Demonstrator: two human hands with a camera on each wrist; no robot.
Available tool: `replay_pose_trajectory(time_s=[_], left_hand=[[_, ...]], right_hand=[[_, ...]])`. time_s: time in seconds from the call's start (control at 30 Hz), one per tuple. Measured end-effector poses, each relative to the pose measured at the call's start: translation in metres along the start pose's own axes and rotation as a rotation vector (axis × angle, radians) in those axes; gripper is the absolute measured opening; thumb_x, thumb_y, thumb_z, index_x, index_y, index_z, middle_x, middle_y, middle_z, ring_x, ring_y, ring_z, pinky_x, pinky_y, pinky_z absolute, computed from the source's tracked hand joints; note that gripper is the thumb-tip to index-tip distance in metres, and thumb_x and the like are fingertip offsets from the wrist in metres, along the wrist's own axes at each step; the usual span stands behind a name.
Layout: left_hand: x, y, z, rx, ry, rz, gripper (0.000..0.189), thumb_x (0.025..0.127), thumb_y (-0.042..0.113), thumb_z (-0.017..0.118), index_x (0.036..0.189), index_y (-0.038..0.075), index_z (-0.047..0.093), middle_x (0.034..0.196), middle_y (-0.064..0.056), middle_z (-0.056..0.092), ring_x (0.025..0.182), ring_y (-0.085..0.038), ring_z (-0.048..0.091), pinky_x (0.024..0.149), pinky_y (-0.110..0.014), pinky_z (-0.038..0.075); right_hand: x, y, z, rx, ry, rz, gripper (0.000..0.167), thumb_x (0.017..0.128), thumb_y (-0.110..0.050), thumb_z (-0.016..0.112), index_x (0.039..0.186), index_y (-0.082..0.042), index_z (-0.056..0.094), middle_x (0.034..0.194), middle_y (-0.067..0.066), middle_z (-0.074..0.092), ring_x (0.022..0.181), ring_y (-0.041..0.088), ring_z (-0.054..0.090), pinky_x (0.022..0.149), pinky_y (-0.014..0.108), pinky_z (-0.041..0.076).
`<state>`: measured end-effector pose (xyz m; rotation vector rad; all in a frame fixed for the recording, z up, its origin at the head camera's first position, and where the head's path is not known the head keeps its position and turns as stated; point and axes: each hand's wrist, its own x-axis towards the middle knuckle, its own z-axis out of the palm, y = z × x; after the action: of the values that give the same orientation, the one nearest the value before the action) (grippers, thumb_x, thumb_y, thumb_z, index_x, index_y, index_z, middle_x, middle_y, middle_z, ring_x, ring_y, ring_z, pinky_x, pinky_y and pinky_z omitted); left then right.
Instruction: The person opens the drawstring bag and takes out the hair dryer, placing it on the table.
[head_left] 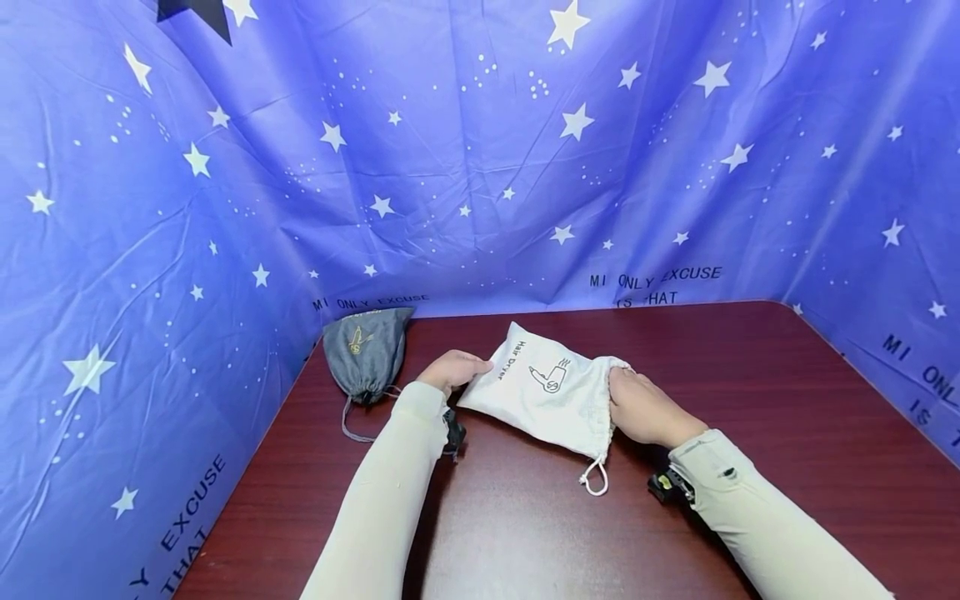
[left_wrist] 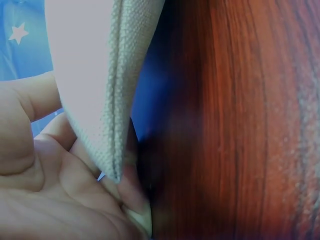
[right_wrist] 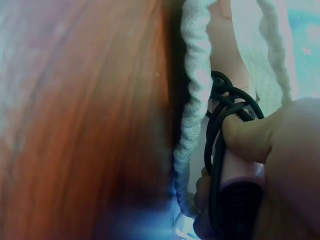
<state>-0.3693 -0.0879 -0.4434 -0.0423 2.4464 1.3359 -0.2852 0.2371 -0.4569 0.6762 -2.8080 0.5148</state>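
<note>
A white drawstring bag [head_left: 555, 404], printed with "Hair Dryer" and a dryer outline, lies tilted over the table with its mouth to the right. My left hand [head_left: 452, 369] holds its closed end, thumb on top and fingers beneath, as the left wrist view shows around the bag's seamed corner [left_wrist: 115, 150]. At the gathered mouth, my right hand [head_left: 645, 406] reaches inside. There the right wrist view shows its thumb and fingers gripping the pale pink handle of a hair dryer [right_wrist: 241, 167], with a looped black cord [right_wrist: 216, 150] against it. The bag hides the dryer's far end.
On the far left of the dark red wooden table [head_left: 510, 508], a grey drawstring bag [head_left: 367, 354] with a yellow dryer print leans near the curtain. A white cord loop [head_left: 596, 479] hangs from the white bag's mouth. Blue star-patterned curtain [head_left: 465, 167] encloses the back and sides.
</note>
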Motion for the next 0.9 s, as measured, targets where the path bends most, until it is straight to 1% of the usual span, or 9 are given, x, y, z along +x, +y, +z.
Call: replay_pose_trajectory(time_s=[0.07,0.23,0.3,0.37,0.43,0.53,0.7,0.77,0.9], left_hand=[[-0.002,0.001,0.0,-0.015,0.0,-0.003,0.036,0.099,0.035,0.069,0.124,0.011,0.075,0.118,-0.004,0.067,0.093,-0.017,0.055,0.086,-0.036,0.047],[-0.002,0.001,0.0,-0.063,0.002,-0.019,0.032,0.099,0.033,0.07,0.118,0.009,0.076,0.087,0.003,0.056,0.071,-0.012,0.043,0.071,-0.031,0.04],[-0.002,0.001,0.0,-0.052,0.009,-0.022,0.031,0.098,0.034,0.07,0.118,0.011,0.076,0.085,0.005,0.055,0.071,-0.012,0.045,0.072,-0.031,0.041],[-0.002,0.0,-0.001,-0.035,0.009,-0.026,0.032,0.099,0.035,0.07,0.12,0.012,0.076,0.092,0.003,0.061,0.079,-0.014,0.052,0.077,-0.034,0.046],[-0.003,-0.001,-0.003,-0.021,0.007,-0.03,0.034,0.099,0.036,0.069,0.124,0.013,0.075,0.109,0.0,0.067,0.096,-0.019,0.06,0.086,-0.039,0.049],[-0.003,-0.002,-0.005,0.003,0.001,-0.027,0.037,0.099,0.037,0.068,0.127,0.014,0.074,0.13,-0.005,0.067,0.114,-0.024,0.06,0.09,-0.039,0.05],[-0.003,-0.002,-0.006,0.014,-0.002,-0.021,0.037,0.099,0.038,0.069,0.128,0.016,0.074,0.133,-0.005,0.065,0.107,-0.02,0.057,0.073,-0.029,0.043],[-0.003,-0.002,-0.007,0.007,-0.004,-0.024,0.037,0.099,0.038,0.069,0.128,0.015,0.074,0.133,-0.006,0.065,0.107,-0.021,0.057,0.072,-0.03,0.043],[-0.003,-0.001,-0.007,0.004,-0.008,-0.023,0.038,0.099,0.038,0.069,0.129,0.015,0.073,0.137,-0.006,0.065,0.115,-0.023,0.058,0.081,-0.031,0.046]], right_hand=[[0.0,0.001,0.0,-0.006,0.003,0.0,0.012,0.101,-0.011,0.054,0.098,0.0,0.058,0.095,0.013,0.061,0.104,0.039,0.062,0.097,0.058,0.047],[0.0,0.003,-0.001,-0.023,0.006,0.011,0.013,0.102,-0.011,0.052,0.096,0.0,0.057,0.095,0.014,0.061,0.101,0.039,0.063,0.093,0.058,0.047],[0.0,0.003,-0.002,-0.016,0.004,0.019,0.013,0.102,-0.012,0.052,0.097,0.0,0.057,0.095,0.014,0.061,0.1,0.039,0.064,0.093,0.057,0.048],[0.001,0.004,-0.003,-0.003,0.002,0.024,0.014,0.102,-0.011,0.052,0.097,0.0,0.058,0.094,0.014,0.062,0.099,0.039,0.066,0.092,0.057,0.05],[0.002,0.005,-0.005,0.015,0.003,0.03,0.012,0.1,-0.011,0.055,0.098,0.0,0.058,0.093,0.013,0.063,0.098,0.038,0.067,0.09,0.057,0.051],[0.004,0.007,-0.008,0.046,0.009,0.051,0.009,0.095,-0.01,0.062,0.096,-0.002,0.059,0.089,0.011,0.063,0.091,0.032,0.066,0.084,0.054,0.052],[0.002,0.01,-0.017,0.058,-0.001,0.086,0.015,0.086,-0.016,0.074,0.087,-0.01,0.061,0.078,0.002,0.06,0.075,0.021,0.057,0.073,0.045,0.05],[0.001,0.01,-0.02,0.05,-0.019,0.096,0.019,0.083,-0.018,0.077,0.078,-0.013,0.059,0.071,-0.003,0.055,0.07,0.018,0.053,0.069,0.04,0.048],[-0.003,0.012,-0.027,0.025,-0.041,0.138,0.034,0.079,-0.023,0.08,0.062,-0.021,0.051,0.063,-0.006,0.045,0.064,0.016,0.047,0.062,0.035,0.042]])
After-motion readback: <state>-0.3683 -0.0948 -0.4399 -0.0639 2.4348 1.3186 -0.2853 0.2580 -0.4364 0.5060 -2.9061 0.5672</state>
